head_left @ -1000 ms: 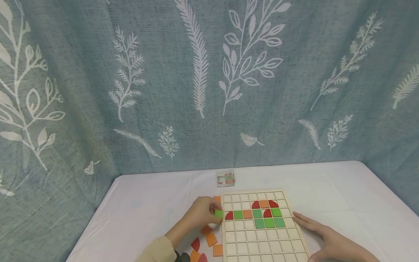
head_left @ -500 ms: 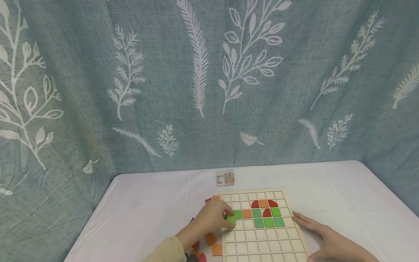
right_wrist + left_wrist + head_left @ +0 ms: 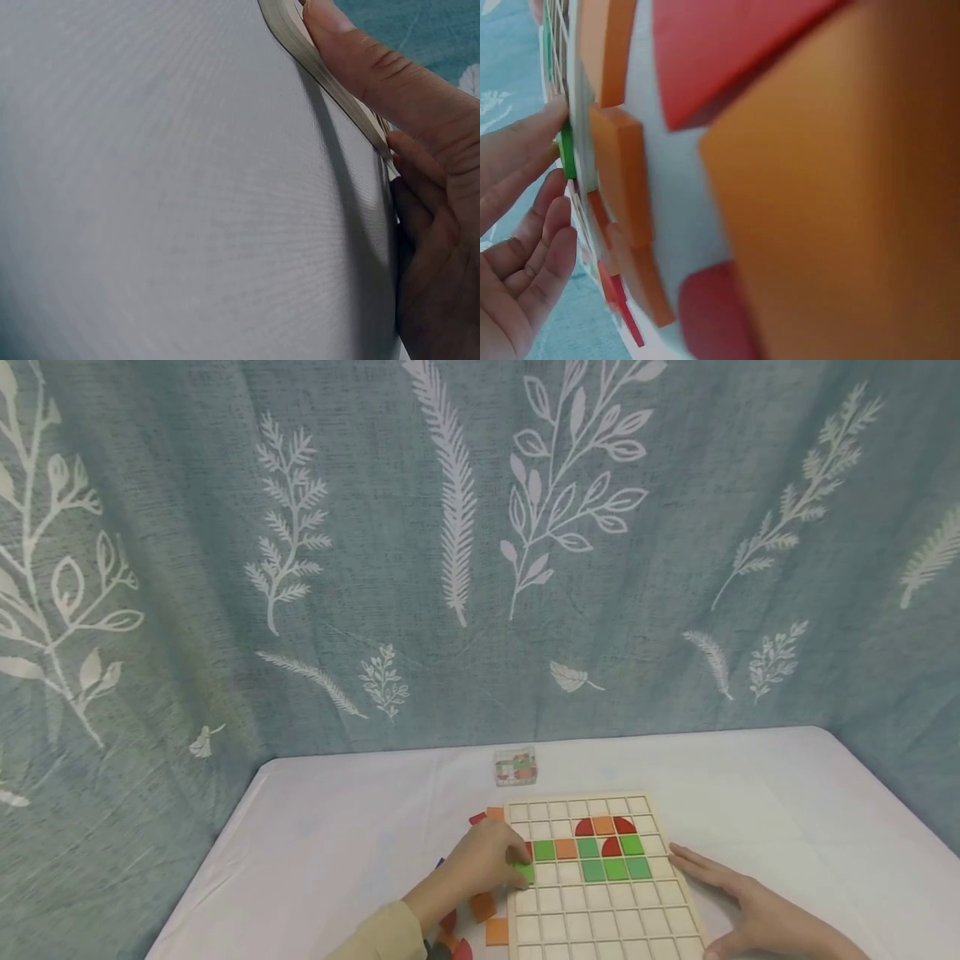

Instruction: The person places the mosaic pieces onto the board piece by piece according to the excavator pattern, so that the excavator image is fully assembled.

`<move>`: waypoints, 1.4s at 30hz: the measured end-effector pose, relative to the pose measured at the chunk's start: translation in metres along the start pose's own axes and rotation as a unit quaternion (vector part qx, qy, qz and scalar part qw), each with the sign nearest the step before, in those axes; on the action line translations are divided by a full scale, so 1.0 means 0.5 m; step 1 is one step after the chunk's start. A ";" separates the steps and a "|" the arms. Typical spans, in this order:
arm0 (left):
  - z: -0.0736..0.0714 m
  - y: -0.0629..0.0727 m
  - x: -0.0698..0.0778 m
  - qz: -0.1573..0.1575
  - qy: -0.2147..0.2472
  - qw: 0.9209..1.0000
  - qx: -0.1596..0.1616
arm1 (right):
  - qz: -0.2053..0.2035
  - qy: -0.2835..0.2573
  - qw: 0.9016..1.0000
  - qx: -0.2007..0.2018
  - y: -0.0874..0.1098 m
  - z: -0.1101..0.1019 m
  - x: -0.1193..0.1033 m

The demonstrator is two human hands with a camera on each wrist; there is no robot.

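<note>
A pale wooden grid board (image 3: 570, 902) lies on the table, with red, orange and green tiles in its upper cells. My left hand (image 3: 491, 860) pinches a light green square tile (image 3: 526, 873) at a cell in the board's left column, just below a red tile that the fingers partly cover. In the left wrist view the fingertips and thumb meet that green tile (image 3: 567, 154) by the board's edge. My right hand (image 3: 757, 910) rests at the board's right side, fingers extended. Its thumb (image 3: 382, 67) lies on the board's edge in the right wrist view.
Loose orange tiles (image 3: 497, 932), red tiles (image 3: 463, 950) and a few partly hidden pieces lie left of the board, under and around my left forearm. Behind the board sits a small pattern card (image 3: 515, 767). A blue-green curtain (image 3: 420, 560) hangs behind the table.
My left hand has carried the green tile rightward from beside the board onto its left column, then slightly down-left and lower to the cell. My right hand has stayed put.
</note>
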State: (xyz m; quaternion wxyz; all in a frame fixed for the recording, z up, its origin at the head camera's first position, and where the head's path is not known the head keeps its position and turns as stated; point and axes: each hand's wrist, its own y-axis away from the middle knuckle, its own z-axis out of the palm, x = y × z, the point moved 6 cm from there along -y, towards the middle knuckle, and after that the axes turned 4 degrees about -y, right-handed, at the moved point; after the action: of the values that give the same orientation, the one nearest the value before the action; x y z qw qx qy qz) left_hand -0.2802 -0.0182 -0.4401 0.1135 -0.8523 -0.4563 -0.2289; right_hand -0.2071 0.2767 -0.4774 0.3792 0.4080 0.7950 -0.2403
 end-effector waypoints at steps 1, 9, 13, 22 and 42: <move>0.001 0.000 -0.001 -0.002 0.005 1.000 0.001 | 0.002 -0.002 1.000 0.000 0.000 0.001 -0.001; 0.004 0.010 0.002 0.033 -0.030 0.999 -0.017 | -0.021 0.023 0.999 0.017 -0.001 0.001 -0.006; -0.006 0.021 -0.009 0.042 0.000 0.998 -0.050 | -0.033 0.017 0.999 0.017 -0.001 0.003 -0.006; -0.043 0.059 -0.056 0.010 0.052 0.996 -0.077 | -0.027 0.010 1.000 0.007 -0.001 0.003 -0.002; -0.031 0.078 -0.109 -0.050 0.008 0.995 -0.088 | 0.007 0.010 1.000 0.012 -0.003 0.005 0.006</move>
State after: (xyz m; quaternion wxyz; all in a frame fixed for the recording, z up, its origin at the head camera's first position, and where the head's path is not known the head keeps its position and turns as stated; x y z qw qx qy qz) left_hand -0.2784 -0.0857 -0.4532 0.0299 -0.8331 -0.4758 -0.2803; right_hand -0.2086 0.2757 -0.4813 0.3683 0.4204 0.7928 -0.2430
